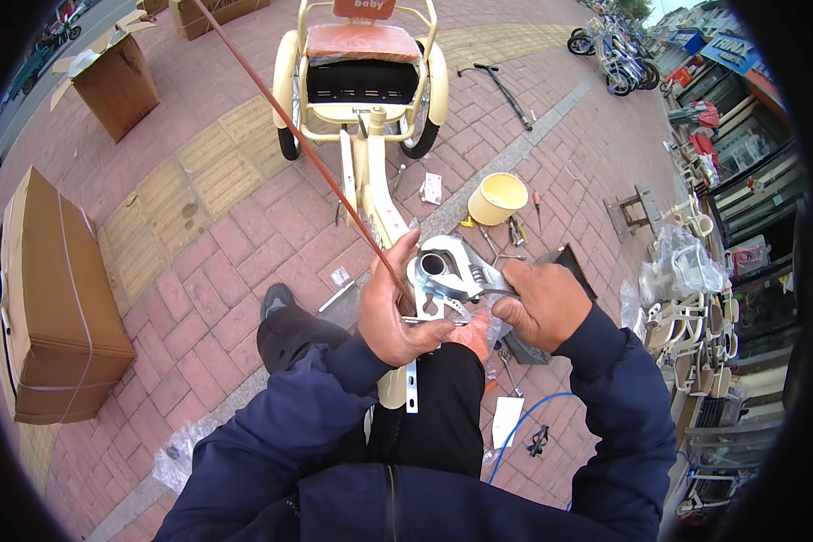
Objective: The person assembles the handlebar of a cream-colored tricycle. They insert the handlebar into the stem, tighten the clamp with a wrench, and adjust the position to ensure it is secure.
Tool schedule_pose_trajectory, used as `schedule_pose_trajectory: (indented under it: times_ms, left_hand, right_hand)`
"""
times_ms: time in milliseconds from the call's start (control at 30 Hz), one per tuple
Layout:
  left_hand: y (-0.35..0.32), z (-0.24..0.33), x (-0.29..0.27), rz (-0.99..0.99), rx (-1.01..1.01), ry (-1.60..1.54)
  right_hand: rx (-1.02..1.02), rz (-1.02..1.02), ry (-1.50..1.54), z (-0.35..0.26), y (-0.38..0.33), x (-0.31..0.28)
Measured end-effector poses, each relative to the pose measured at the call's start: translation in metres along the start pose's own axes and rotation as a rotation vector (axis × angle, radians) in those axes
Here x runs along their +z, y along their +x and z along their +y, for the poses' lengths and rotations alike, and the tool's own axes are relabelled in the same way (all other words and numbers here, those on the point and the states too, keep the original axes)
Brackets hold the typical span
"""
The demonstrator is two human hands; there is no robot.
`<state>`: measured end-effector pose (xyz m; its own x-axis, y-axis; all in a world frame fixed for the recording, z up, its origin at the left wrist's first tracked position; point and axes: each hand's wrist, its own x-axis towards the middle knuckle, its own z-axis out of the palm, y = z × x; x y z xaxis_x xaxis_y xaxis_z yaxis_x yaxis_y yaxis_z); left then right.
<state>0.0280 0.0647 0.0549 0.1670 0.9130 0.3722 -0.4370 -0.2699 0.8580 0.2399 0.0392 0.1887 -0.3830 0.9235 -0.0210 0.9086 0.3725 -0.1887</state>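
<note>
Bare hands at work above the lap: the left hand cups the left side of a silver metal fitting with a round, dark-mouthed tube and a coil spring, its thumb bent inward below and its other fingers mostly hidden; the right hand pinches a slim, dark lever-like piece between thumb and forefinger at the fitting's right side. The fitting is held up over the person's right knee, with a salmon-pink pad in clear film just beneath. A long, reddish-brown rod slants down to the left hand. Beyond — on red brick paving — stands a cream tricycle with a salmon-pink seat; a cream plastic bucket stands beside the paving's grey stone strip. A large brown cardboard box occupies the paving's left side, toward the roadside edge.
</note>
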Motion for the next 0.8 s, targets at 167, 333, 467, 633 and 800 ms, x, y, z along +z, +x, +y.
schedule_pose_trajectory:
  times_ms: [167, 333, 467, 633, 800]
  left_hand:
    - [0.003, -0.001, -0.004, -0.045, 0.007, 0.164]
    - [0.004, -0.003, -0.002, -0.036, -0.008, 0.076]
    - [0.006, -0.007, -0.003, -0.012, 0.005, 0.159]
    - [0.008, -0.011, -0.001, 0.000, 0.069, 0.098]
    - [0.006, -0.011, 0.002, -0.002, 0.065, 0.005]
  right_hand:
    - [0.164, -0.019, -0.138, -0.012, -0.055, -0.013]
    - [0.253, 0.055, -0.074, 0.005, -0.047, -0.020]
    - [0.150, 0.089, 0.039, 0.010, -0.012, -0.017]
    - [0.070, -0.029, -0.121, 0.028, 0.036, -0.017]
    - [-0.005, -0.051, -0.134, 0.036, 0.059, -0.007]
